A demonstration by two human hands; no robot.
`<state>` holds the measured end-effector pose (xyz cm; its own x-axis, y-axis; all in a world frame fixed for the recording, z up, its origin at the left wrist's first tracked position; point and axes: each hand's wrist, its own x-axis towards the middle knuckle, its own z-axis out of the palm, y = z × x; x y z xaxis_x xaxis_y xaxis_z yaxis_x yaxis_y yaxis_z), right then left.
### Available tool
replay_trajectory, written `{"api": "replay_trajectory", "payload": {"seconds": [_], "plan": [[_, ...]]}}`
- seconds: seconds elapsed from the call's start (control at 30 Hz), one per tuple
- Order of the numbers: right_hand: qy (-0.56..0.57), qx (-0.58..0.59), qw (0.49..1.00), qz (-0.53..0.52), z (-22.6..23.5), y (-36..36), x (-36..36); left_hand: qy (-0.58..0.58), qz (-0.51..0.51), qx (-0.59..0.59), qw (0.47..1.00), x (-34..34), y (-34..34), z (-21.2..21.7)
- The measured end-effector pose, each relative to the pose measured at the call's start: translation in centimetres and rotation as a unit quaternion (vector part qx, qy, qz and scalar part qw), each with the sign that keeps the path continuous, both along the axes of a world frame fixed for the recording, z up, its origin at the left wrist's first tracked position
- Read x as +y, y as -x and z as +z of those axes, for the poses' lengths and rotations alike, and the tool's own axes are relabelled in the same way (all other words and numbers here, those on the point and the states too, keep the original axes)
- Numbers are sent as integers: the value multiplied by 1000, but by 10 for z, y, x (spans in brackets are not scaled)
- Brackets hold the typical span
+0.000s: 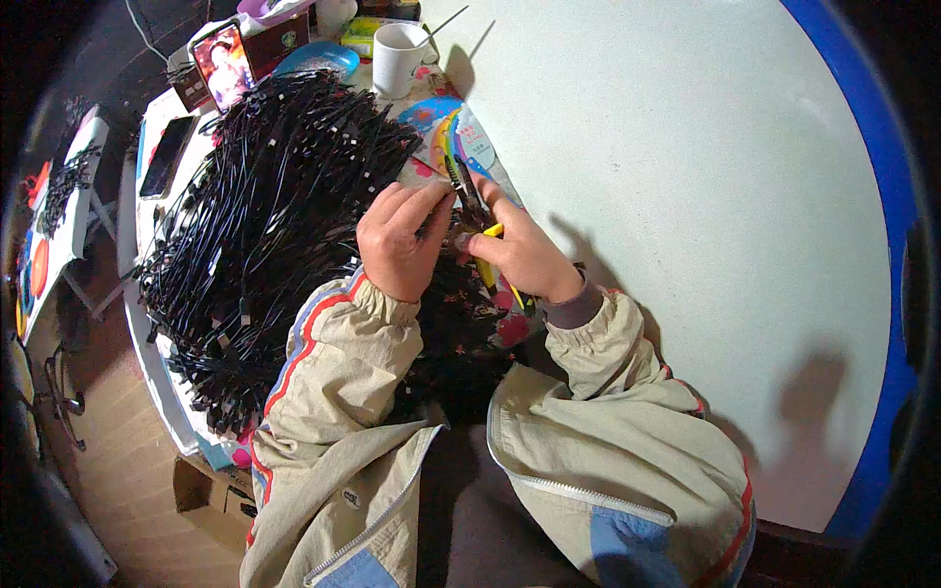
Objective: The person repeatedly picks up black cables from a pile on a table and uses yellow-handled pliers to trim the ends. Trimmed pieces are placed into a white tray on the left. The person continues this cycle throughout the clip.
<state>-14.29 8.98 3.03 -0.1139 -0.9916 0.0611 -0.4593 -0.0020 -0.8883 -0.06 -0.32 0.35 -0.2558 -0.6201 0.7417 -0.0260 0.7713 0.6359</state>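
Beige jacket sleeves (323, 363) lead up to both hands, meeting near the table's (686, 196) left edge. Left hand (397, 245) pinches a thin black cable (438, 227); right hand (524, 257) grips yellow-handled cutters (487, 257) touching it. Such cable looks light and floppy, best held close to its end. Beside them sprawls a big cable heap (265, 225), a white mug (400, 57) beyond.
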Motion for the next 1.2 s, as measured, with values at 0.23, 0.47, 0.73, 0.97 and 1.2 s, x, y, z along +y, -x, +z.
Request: {"api": "replay_trajectory", "payload": {"seconds": [0.23,0.47,0.73,0.97,1.2], "plan": [[11,61,998,-15,9,-9,-1,53,35,-9,998,-2,2,-3],[17,112,993,-27,12,-12,-1,70,32,-26,997,-1,1,-3],[-36,111,992,-43,4,-5,0,69,20,-50,996,1,1,-1],[-55,110,989,-87,5,13,2,33,-17,-74,997,-1,3,-10],[10,21,990,-137,-29,66,-89,-40,-288,-259,921,-1,3,-29]]}}
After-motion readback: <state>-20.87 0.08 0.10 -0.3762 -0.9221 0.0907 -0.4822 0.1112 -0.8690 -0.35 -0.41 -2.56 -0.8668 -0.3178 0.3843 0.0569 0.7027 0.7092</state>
